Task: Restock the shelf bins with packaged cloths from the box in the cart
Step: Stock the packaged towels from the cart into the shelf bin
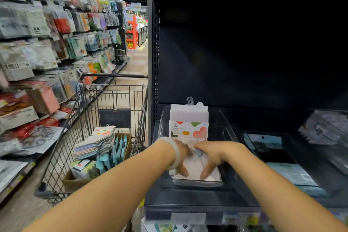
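Both my hands are inside a clear plastic shelf bin (224,133) on the dark shelf. My left hand (181,158), with a pale bangle on the wrist, and my right hand (211,156) press on a white packaged cloth (195,167) lying flat in the bin's front. Behind it another packaged cloth (189,124) with red, green and orange shapes stands upright against the bin's back. To the left, a wire cart (90,118) holds a cardboard box (75,182) with a stack of packaged cloths (96,143) and teal packs (113,154).
A second clear bin (273,149) with bluish packs sits to the right. More bagged goods (323,128) lie at the far right. Hanging packages fill the aisle shelving (37,43) on the left. The shelf's front edge (188,213) carries price labels.
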